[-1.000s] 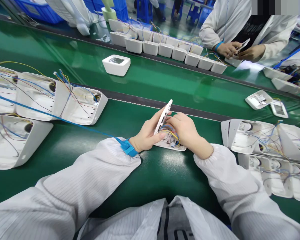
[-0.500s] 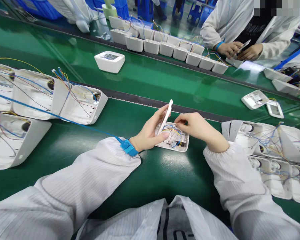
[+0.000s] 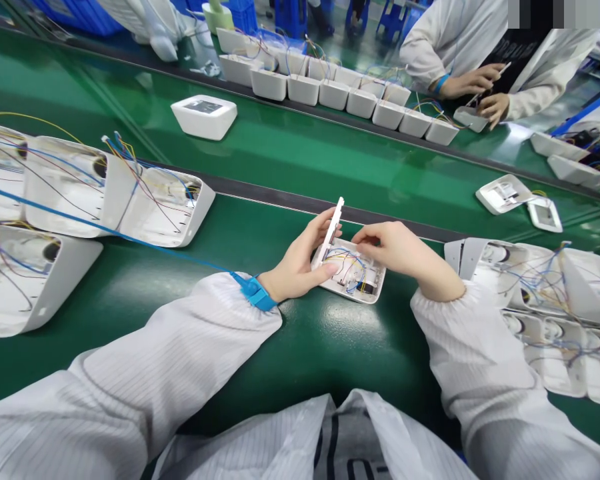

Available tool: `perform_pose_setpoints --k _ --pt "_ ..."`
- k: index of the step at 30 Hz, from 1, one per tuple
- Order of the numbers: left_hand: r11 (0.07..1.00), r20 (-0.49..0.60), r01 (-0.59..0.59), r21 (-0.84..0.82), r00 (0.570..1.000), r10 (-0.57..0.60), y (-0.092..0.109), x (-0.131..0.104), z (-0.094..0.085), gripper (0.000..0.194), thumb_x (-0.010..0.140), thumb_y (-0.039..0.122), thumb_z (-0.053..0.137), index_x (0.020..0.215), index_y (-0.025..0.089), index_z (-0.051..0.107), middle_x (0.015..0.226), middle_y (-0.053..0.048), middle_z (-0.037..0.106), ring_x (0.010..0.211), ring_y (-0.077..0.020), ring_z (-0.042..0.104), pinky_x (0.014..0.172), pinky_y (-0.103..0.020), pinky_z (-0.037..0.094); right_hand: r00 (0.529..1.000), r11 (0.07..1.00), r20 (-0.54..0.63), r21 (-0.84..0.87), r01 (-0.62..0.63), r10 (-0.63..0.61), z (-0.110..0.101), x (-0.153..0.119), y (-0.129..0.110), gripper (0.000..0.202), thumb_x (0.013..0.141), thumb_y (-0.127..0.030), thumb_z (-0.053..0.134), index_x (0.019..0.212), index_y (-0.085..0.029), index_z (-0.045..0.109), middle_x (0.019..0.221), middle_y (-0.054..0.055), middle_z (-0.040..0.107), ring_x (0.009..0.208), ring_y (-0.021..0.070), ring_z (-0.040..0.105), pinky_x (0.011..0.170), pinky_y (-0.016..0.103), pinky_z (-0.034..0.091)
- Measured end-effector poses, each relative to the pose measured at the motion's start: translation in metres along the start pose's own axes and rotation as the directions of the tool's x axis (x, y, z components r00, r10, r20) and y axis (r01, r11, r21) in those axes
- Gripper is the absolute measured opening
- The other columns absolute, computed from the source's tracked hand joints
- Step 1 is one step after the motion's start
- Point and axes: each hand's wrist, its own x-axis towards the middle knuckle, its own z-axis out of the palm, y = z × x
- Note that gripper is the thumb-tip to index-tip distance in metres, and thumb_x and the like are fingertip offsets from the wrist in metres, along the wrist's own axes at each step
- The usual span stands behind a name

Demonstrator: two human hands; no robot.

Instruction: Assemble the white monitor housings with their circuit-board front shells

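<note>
A white plastic housing (image 3: 365, 293) with blue, yellow and red wires inside lies open on the green table in front of me. My left hand (image 3: 303, 263) grips its white cover (image 3: 331, 233), which stands nearly upright at the housing's left side; the thumb rests over the housing's edge. A blue wrist strap (image 3: 257, 294) with a cord is on my left wrist. At the housing's far right edge, my right hand (image 3: 393, 250) has thumb and fingers pinched together over the wires. What lies between those fingertips is hidden.
Open white housings with wires stand at the left (image 3: 165, 207) and right (image 3: 535, 280). On the belt (image 3: 290, 153) are a closed white unit (image 3: 205, 117) and an opened one (image 3: 505, 193). Beyond it, a row of housings (image 3: 335, 95) and a co-worker's hands (image 3: 473, 83).
The housing has shifted slightly to the right, and my right hand with it. Both units on the belt have moved left. The co-worker's hands have changed position.
</note>
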Motion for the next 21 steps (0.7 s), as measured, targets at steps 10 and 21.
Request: perform_pose_setpoints --k 10,21 --pt "0.993 0.063 -0.096 0.073 0.994 0.092 0.006 0.002 -0.001 0.084 0.08 0.047 0.067 0.15 0.025 0.025 0.147 -0.016 0.036 0.128 -0.0339 0.045 0.11 -0.055 0.036 0.998 0.999 0.029 -0.015 0.051 -0.05 0.003 0.0 -0.007 0.021 0.084 -0.016 0.054 0.092 -0.02 0.074 0.087 0.002 0.074 0.074 0.014 0.064 0.068 0.025 0.044" --pt "0.976 0.147 -0.065 0.21 0.989 0.034 0.009 0.004 -0.003 0.089 0.078 0.052 0.066 0.151 0.023 0.023 0.143 -0.017 0.04 0.121 -0.0344 0.049 0.1 -0.051 0.045 0.994 0.982 -0.03 -0.151 -0.111 0.108 0.008 -0.005 -0.015 0.027 0.086 -0.043 0.061 0.078 -0.019 0.072 0.076 0.004 0.072 0.066 0.0158 0.061 0.058 0.027 0.038"
